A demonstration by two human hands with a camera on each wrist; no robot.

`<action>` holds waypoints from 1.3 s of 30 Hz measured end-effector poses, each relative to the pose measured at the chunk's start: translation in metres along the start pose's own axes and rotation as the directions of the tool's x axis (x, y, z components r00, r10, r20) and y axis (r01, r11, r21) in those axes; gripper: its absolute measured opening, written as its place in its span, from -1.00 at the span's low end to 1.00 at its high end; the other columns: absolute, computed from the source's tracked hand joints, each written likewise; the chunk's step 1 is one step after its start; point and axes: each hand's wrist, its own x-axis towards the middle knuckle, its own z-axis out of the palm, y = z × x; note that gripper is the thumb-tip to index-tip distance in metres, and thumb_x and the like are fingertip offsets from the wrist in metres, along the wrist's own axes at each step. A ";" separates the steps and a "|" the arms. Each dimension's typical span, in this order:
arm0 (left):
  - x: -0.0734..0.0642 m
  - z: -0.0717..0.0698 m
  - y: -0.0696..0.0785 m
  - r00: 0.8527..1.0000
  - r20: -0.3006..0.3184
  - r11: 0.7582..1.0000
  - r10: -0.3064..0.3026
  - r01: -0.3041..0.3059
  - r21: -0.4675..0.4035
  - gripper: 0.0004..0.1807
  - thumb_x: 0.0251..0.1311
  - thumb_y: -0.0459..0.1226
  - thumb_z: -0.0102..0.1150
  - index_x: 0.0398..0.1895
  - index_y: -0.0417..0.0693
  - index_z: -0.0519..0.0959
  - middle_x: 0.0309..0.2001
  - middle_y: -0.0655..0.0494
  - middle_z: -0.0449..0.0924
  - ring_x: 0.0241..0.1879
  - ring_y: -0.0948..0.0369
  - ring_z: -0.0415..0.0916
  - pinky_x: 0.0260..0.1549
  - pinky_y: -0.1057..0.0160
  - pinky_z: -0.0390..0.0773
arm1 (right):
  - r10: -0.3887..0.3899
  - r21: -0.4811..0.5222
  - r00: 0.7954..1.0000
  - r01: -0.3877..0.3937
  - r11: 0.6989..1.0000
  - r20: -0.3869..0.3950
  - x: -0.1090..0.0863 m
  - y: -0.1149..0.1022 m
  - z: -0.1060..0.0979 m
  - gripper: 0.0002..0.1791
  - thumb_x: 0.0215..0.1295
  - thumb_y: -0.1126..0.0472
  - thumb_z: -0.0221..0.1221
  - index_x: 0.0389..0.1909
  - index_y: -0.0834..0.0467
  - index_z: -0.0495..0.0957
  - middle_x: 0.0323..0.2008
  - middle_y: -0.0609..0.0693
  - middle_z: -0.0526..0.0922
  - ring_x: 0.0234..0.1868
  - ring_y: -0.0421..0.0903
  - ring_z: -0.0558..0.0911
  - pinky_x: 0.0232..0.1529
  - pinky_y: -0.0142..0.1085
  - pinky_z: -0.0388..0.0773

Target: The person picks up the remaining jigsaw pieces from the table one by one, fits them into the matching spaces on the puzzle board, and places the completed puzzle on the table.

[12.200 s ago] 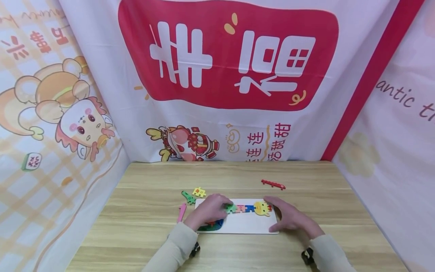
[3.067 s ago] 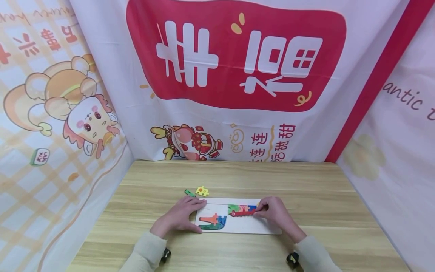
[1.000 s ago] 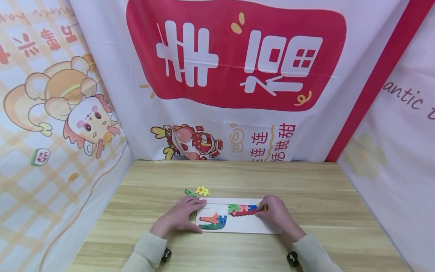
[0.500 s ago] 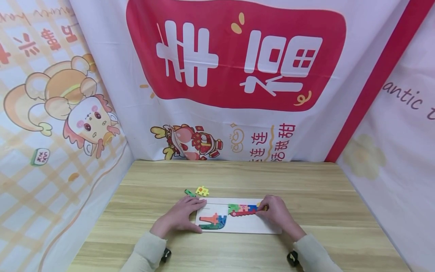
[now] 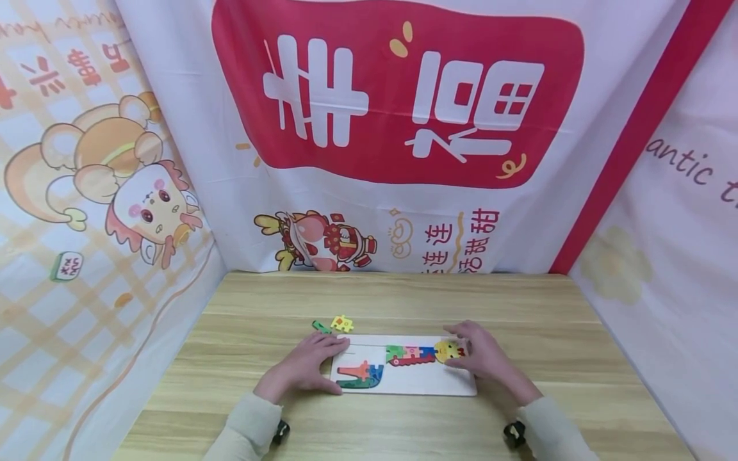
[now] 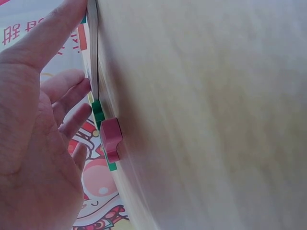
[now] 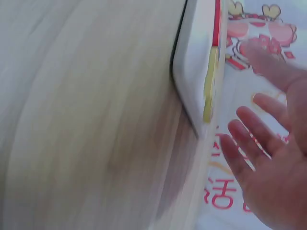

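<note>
A white puzzle board [image 5: 426, 381] lies flat on the table. My left hand [image 5: 304, 363] rests at its left end, with the thumb at the near corner and fingertips at the far one. On the board a yellow giraffe head [image 5: 446, 351] adjoins a row of blue, pink and green pieces. A red wavy strip [image 5: 412, 362] runs along the row's near side. Orange, blue and dark green pieces [image 5: 363, 378] sit at lower left. My right hand [image 5: 487, 355] is around the giraffe head's right side, fingers spread and holding nothing; the right wrist view shows its fingers apart from the board.
Beyond the board's far left corner lie a loose yellow puzzle piece [image 5: 343, 323] and a green piece [image 5: 320, 327], partly behind the left hand. A pink piece [image 6: 111, 139] shows beside the green one in the left wrist view. Printed cloth [image 5: 398, 243] hangs behind the table.
The red strip has come from the table's far side onto the board. Just now my right hand has let go of it and moved right, uncovering the giraffe head. My left hand stays put.
</note>
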 end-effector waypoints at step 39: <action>0.001 -0.001 0.001 1.000 0.000 1.000 0.001 -0.001 -0.005 0.15 -0.07 0.36 0.46 0.61 0.23 0.25 0.60 0.05 0.21 0.63 -0.16 -0.02 0.59 -0.29 -0.05 | 0.011 -0.003 0.965 -0.011 1.000 0.264 -0.018 0.028 -0.010 0.45 -0.30 -0.18 0.67 0.63 0.14 0.10 0.61 0.25 0.14 0.59 0.34 0.15 0.55 0.30 0.10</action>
